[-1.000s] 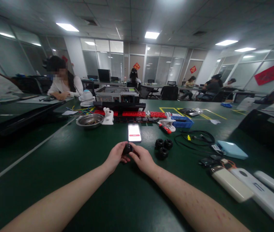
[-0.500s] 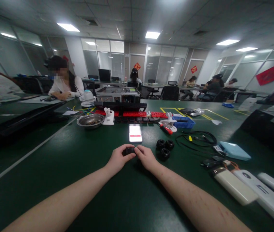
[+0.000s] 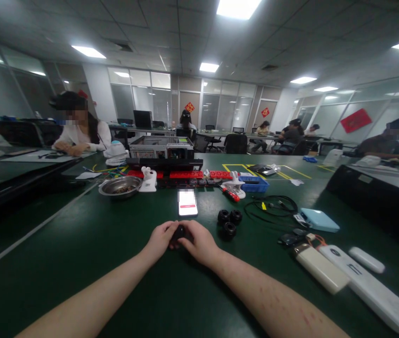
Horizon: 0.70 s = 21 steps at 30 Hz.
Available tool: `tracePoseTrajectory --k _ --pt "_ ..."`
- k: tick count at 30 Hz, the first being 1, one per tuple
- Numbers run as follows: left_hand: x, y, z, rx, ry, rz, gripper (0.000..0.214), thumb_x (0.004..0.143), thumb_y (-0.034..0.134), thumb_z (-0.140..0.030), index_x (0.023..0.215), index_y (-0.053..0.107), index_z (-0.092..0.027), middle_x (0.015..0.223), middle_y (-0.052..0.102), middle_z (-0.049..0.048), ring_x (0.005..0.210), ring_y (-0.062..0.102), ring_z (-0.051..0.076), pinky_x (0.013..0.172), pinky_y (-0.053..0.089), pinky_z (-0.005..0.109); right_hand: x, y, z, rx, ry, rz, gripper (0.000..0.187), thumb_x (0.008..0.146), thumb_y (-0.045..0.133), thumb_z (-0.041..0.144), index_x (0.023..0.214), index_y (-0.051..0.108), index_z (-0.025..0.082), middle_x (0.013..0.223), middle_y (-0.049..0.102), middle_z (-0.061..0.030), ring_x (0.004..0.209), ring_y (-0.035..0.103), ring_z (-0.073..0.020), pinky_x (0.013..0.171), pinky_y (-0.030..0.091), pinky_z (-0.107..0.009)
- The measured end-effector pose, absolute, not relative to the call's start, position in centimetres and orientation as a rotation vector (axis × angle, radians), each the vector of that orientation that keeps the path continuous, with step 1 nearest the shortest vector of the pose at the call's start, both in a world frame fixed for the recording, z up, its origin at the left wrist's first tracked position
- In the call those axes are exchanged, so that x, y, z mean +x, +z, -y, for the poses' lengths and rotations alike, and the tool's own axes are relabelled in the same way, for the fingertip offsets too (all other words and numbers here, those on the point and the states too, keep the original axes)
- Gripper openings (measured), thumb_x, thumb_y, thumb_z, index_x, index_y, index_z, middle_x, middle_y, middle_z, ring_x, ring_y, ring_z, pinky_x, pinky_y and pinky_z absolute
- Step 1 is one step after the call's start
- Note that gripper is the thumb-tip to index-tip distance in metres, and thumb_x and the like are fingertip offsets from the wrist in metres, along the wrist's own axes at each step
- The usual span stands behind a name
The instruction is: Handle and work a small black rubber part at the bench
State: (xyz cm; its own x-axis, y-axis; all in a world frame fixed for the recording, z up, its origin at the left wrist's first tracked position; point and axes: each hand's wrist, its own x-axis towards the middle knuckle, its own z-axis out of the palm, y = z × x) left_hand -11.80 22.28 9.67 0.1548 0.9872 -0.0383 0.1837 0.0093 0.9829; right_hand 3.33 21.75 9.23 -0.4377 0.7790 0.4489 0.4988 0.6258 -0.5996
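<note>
Over the near middle of the table, my left hand (image 3: 158,240) and my right hand (image 3: 199,240) meet around a small black object (image 3: 179,232). Fingers of both hands are closed on it and cover most of it, so its kind cannot be made out. Just beyond the hands lies a phone (image 3: 187,205) with a lit white screen and a red bar. To the right of my right hand, three black round pieces like small toy tyres (image 3: 229,230) sit in a cluster, apart from the hand.
A metal bowl (image 3: 120,188) holding small bits, a white stand (image 3: 148,180), red strips (image 3: 185,174) and a blue tray (image 3: 255,186) line the back. An open computer case (image 3: 161,147) is behind. Right: black cable (image 3: 270,206), light-blue box (image 3: 319,219), cream power bank (image 3: 321,268). People sit around.
My right hand has come further over the black object, wrapping more of it. The view has shifted, so the table things appear slightly lower and to the left.
</note>
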Motion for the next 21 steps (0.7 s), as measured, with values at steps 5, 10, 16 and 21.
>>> tracePoseTrajectory --k 5,10,16,21 --pt "-11.8 9.5 -22.2 1.441 1.061 -1.234 0.030 0.073 0.049 -0.043 0.081 0.055 -0.015 0.063 0.054 -0.0020 0.049 0.050 0.011 0.043 0.038 0.021 3.2 8.4 -22.6 -1.116 0.700 1.927 0.033 0.077 0.051 0.034 0.106 0.045 0.019 0.076 0.054 0.0003 0.065 0.049 -0.0122 0.058 0.039 -0.023" --pt "-11.8 9.4 -22.4 1.518 1.108 -1.271 0.039 0.066 0.060 -0.039 0.098 0.053 -0.017 0.073 0.058 0.0007 0.059 0.054 0.014 0.050 0.041 0.024 3.4 7.7 -23.7 -1.193 0.738 1.946 0.037 0.084 0.035 0.043 0.063 0.049 0.016 0.057 0.046 0.0029 0.055 0.044 -0.0098 0.052 0.033 -0.021" --pt "-11.8 9.0 -22.9 1.363 1.101 -1.260 0.039 0.063 0.061 -0.042 0.090 0.052 -0.014 0.061 0.055 -0.0025 0.048 0.050 0.012 0.045 0.039 0.023 3.3 8.0 -23.3 -1.191 0.631 2.050 0.027 0.082 0.044 0.036 0.067 0.051 0.016 0.060 0.049 0.0024 0.055 0.043 -0.0094 0.051 0.031 -0.020" --pt "-12.0 8.7 -22.8 1.435 1.036 -1.255 0.039 0.071 0.047 -0.052 0.075 0.052 -0.014 0.051 0.052 -0.0025 0.044 0.049 0.012 0.041 0.035 0.021 3.2 8.5 -22.5 -1.216 0.426 2.120 0.023 0.080 0.048 0.037 0.071 0.053 0.016 0.065 0.053 -0.0005 0.059 0.045 -0.0114 0.052 0.031 -0.022"
